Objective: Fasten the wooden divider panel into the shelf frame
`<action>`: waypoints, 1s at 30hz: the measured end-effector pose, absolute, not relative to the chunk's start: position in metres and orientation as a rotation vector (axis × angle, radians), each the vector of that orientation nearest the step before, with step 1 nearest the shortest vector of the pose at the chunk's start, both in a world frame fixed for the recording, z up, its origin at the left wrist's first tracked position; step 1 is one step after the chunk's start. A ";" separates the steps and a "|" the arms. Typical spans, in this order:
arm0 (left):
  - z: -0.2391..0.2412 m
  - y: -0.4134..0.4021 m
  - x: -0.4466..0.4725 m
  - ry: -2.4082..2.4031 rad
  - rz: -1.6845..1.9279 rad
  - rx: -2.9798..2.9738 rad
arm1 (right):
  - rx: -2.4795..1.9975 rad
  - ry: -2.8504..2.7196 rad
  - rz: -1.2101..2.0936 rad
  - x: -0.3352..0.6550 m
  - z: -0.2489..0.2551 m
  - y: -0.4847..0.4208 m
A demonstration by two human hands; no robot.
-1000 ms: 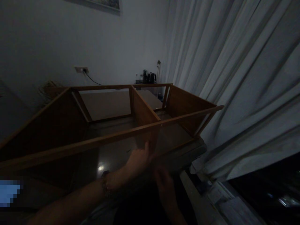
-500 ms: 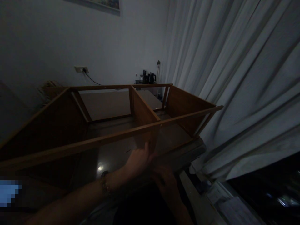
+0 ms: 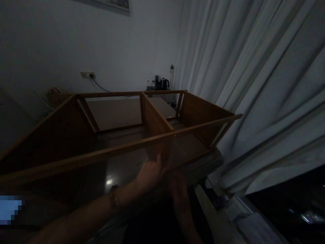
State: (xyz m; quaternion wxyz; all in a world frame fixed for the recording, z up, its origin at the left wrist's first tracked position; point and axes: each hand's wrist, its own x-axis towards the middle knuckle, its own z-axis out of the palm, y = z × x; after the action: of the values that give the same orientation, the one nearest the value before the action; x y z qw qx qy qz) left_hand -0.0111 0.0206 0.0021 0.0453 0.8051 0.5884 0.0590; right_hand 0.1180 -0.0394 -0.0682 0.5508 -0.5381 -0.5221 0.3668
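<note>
The room is very dark. A brown wooden cabinet frame (image 3: 122, 147) lies on its back in front of me, open side up, with a divider panel (image 3: 154, 118) across its middle. My left hand (image 3: 149, 173) reaches under the near front rail to the bottom end of the divider, its fingers curled against the wood. Just to its right and lower is my right hand (image 3: 179, 189), too dim to make out its fingers. A bracelet or watch sits on my left wrist.
Long pale curtains (image 3: 254, 84) hang along the right side, close to the frame's right end. At the far wall stands a low table with a kettle (image 3: 164, 83). A wall socket (image 3: 88, 75) with a cable is on the left wall.
My right hand has shifted slightly up towards the left hand at the divider's foot. The frame and my left hand have stayed put.
</note>
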 end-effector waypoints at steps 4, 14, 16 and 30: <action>0.002 0.021 -0.011 1.789 0.175 2.468 | -1.311 -1.429 0.630 0.124 -0.073 -0.039; 0.003 0.020 -0.011 1.818 0.176 2.455 | -1.337 -1.914 0.085 0.140 -0.069 -0.040; 0.004 0.019 -0.011 1.816 0.165 2.453 | -1.354 -1.916 0.090 0.138 -0.067 -0.042; 0.004 0.020 -0.012 1.783 0.154 2.440 | -1.314 -0.870 1.440 0.115 -0.072 -0.041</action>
State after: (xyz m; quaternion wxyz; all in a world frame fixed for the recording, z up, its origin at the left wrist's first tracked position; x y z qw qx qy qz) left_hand -0.0116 0.0203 0.0040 0.0579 0.8049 0.5884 0.0507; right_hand 0.1148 -0.0413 -0.0721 0.4823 -0.5393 -0.3568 0.5910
